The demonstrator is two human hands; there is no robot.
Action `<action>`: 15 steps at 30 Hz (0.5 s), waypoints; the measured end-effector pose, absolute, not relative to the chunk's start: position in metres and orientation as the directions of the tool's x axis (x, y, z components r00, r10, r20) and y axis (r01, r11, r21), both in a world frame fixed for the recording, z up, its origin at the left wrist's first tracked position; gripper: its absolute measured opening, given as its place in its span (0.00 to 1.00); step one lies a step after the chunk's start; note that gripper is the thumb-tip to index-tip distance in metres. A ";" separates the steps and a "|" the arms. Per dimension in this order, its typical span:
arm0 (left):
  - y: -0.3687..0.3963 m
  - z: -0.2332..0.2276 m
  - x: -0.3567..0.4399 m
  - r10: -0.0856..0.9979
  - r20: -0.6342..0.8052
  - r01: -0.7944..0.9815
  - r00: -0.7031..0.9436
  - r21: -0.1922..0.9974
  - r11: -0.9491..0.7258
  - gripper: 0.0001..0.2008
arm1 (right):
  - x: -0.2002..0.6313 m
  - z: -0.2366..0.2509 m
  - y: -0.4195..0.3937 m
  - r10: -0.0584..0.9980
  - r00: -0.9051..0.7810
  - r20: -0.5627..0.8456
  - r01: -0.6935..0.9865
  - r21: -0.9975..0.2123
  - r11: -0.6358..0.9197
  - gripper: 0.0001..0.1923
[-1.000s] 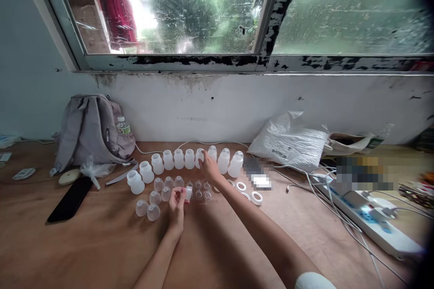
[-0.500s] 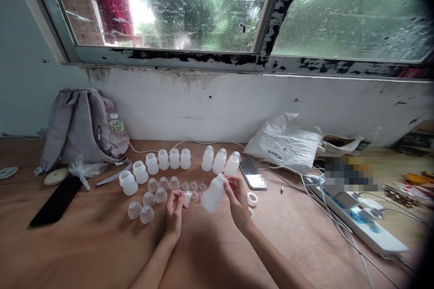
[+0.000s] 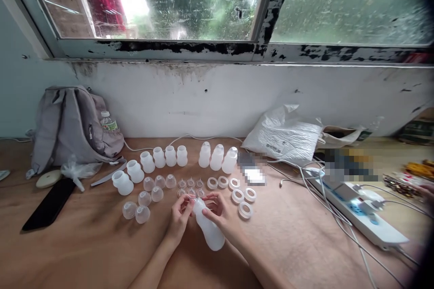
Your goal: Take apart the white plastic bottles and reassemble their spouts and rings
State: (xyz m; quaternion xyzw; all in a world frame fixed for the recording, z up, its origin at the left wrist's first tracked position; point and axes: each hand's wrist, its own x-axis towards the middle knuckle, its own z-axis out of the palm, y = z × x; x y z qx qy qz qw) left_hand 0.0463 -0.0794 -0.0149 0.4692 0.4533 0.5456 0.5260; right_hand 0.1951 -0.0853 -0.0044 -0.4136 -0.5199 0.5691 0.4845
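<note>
My right hand (image 3: 220,214) holds a small white plastic bottle (image 3: 209,230), tilted with its base toward me. My left hand (image 3: 181,214) pinches a small part at the bottle's neck; the part itself is mostly hidden by my fingers. Just beyond my hands lie a row of white bottles (image 3: 170,156), several clear domed caps (image 3: 142,198), small clear nipples (image 3: 191,184) and white screw rings (image 3: 238,196) on the wooden table (image 3: 84,253).
A grey backpack (image 3: 68,122) with a water bottle leans against the wall at left, a black phone (image 3: 49,205) in front of it. At right lie a white plastic bag (image 3: 285,137), cables and a white power strip (image 3: 359,210).
My right hand took a bottle from the back row and brought it down to my left hand. The two hands have met at the bottle's neck. The view tilted slightly down.
</note>
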 end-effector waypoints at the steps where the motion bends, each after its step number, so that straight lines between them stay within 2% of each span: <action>1: -0.080 -0.015 0.047 1.000 0.025 -0.152 0.011 0.988 -0.023 0.15 | 0.195 -0.006 -0.085 0.980 -0.198 0.024 -0.120 -0.993 0.000 0.20; 8: -0.081 -0.016 0.047 0.986 0.017 -0.171 0.164 0.985 0.012 0.18 | 0.196 -0.017 -0.082 0.976 -0.217 0.023 -0.108 -0.994 -0.001 0.22; 12: -0.080 -0.013 0.049 0.992 -0.042 -0.211 0.121 0.975 0.067 0.19 | 0.197 -0.012 -0.084 0.979 -0.204 -0.024 -0.101 -0.994 -0.046 0.16; 15: -0.080 -0.011 0.049 0.994 -0.081 -0.276 0.072 0.956 0.098 0.19 | 0.197 -0.005 -0.089 0.959 -0.273 -0.080 -0.142 -0.982 -0.123 0.14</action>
